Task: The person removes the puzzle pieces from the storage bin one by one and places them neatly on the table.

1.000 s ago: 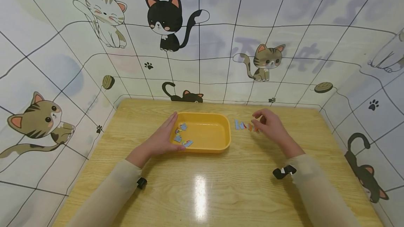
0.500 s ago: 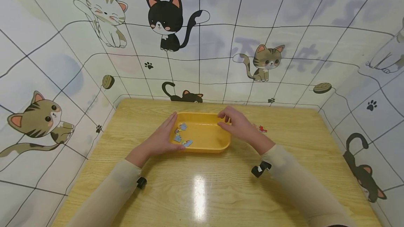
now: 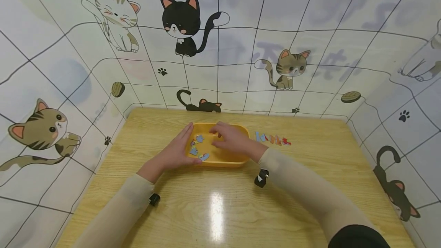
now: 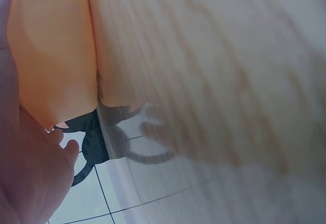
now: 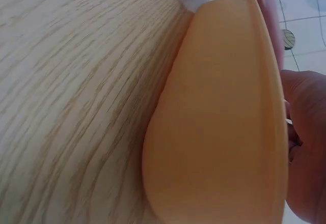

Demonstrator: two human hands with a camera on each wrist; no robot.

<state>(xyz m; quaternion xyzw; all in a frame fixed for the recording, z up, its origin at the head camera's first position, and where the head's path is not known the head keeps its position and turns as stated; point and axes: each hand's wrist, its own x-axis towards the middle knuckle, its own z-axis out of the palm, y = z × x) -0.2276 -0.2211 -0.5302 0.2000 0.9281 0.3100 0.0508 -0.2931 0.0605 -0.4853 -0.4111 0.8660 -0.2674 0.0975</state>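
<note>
A yellow plastic tray (image 3: 224, 163) sits on the table with several small puzzle pieces (image 3: 194, 151), blue-grey and multicoloured, at its left end. My left hand (image 3: 173, 152) holds that end, fingers along the side and thumb at the front rim. Inside the tray's outline, my right hand (image 3: 232, 137) hovers to the right of the pieces with fingers loosely bent and no piece visible between them. The right wrist view shows the tray's outer wall (image 5: 214, 112) hiding part of this hand. Right of the tray lies a row of puzzle pieces (image 3: 272, 139), blue, orange and red.
The wooden table (image 3: 193, 209) reaches back to a cloth wall (image 3: 237, 79) printed with cats and grid lines. Similar cloth rises at both sides. Each wrist carries a small black camera (image 3: 260, 178).
My right hand has moved left from the row of pieces, across the tray's right rim, to over the tray. My left hand and the tray have stayed put.
</note>
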